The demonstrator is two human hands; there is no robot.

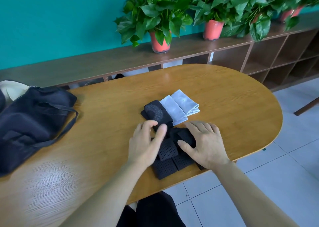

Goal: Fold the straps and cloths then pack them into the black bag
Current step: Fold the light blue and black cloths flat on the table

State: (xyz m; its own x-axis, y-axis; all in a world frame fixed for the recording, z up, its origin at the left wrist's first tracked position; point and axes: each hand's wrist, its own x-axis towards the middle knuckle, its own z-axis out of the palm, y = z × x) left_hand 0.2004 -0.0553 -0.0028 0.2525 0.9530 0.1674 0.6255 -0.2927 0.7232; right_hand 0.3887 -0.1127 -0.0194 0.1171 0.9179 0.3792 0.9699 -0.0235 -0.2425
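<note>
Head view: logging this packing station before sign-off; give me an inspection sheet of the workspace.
Surface: oval wooden table.
Job's things: black bag at left; two folded grey cloths beside a folded black cloth; black perforated strap at near edge.
Clutter: cream item behind the bag.
Hands: left hand over the strap, blurred, grip unclear; right hand pressing flat on it.
Cables: nothing seen.
Surroundings: potted plants on wooden shelving, teal wall, tiled floor.

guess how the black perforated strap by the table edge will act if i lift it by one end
Probably floppy: the black perforated strap lies in soft overlapping folds under the right hand, so it would likely droop and unfold. It looks thin and holed, so probably light. Its textured fabric seems unlikely to slide on the table.
</note>
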